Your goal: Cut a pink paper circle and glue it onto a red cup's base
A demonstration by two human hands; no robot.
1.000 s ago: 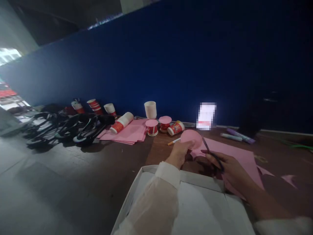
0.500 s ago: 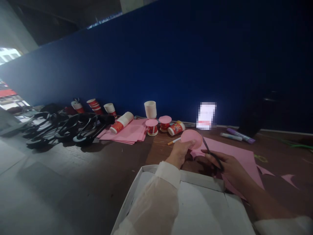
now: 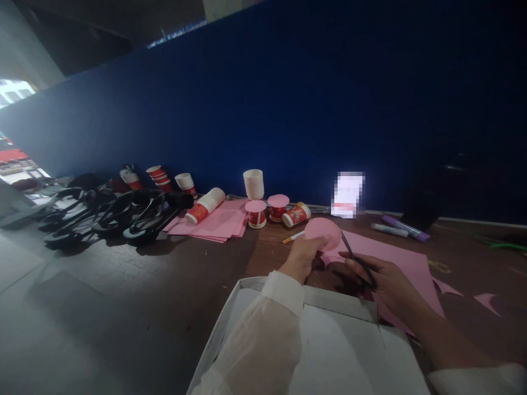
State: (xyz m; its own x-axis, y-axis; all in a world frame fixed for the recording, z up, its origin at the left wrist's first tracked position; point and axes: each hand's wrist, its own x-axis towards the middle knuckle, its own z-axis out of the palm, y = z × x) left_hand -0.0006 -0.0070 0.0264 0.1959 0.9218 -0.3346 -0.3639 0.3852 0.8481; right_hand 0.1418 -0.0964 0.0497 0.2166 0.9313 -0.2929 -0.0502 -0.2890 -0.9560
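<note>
Fingers of the left hand (image 3: pixel 303 257) pinch a pink paper disc (image 3: pixel 321 229), right of the frame's centre, thumb on top. Those of the right hand (image 3: pixel 385 274) curl round the dark scissors (image 3: pixel 364 269), whose blades point up at the disc's right edge; how far the blades part, I cannot tell. A pink sheet (image 3: pixel 405 266) lies behind and right of that hand. Toward mid-frame stand two disc-topped red cups (image 3: pixel 257 218), beside a tipped cup (image 3: pixel 296 215). A white box (image 3: pixel 337 345) fills the bottom centre.

pink disc (image 3: pixel 322 231): matt paper | cup (image 3: pixel 297 215): smooth paper | tabletop (image 3: pixel 267 253): woodlike, smooth
</note>
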